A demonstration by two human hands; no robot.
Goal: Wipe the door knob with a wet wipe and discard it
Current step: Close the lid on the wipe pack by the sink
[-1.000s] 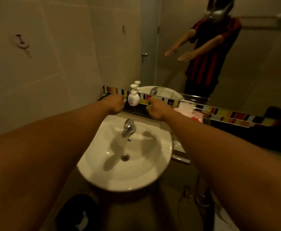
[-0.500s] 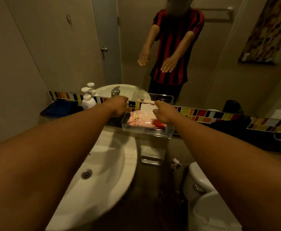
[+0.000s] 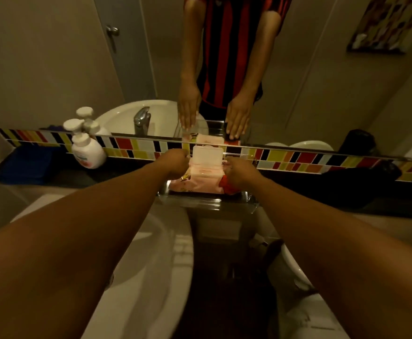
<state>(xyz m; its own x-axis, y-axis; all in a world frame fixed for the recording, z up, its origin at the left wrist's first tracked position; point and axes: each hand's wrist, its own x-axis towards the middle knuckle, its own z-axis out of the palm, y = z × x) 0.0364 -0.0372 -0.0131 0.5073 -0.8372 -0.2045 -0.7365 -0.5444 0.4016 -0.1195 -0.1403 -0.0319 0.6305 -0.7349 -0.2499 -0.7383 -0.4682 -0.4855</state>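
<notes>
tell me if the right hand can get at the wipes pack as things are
Probably yes. The right hand is already at the right end of the wipes pack in the clear tray, the pack's lid stands open, and nothing lies between them.

– What colours sit centre frame?

– A pink wipe pack [image 3: 201,178] with a pale translucent lid, red at its right end.

– And the band across the middle?

– Tile strip [image 3: 297,159]: yellow, red, black, pale blue blocks.

– Left?

– White pump bottle [image 3: 87,149]; beside it something dark blue [image 3: 21,167], possibly a cloth. White basin [image 3: 151,277] lower left.

– Top?

– Red-and-black striped shirt [image 3: 227,45], mirrored.
</notes>
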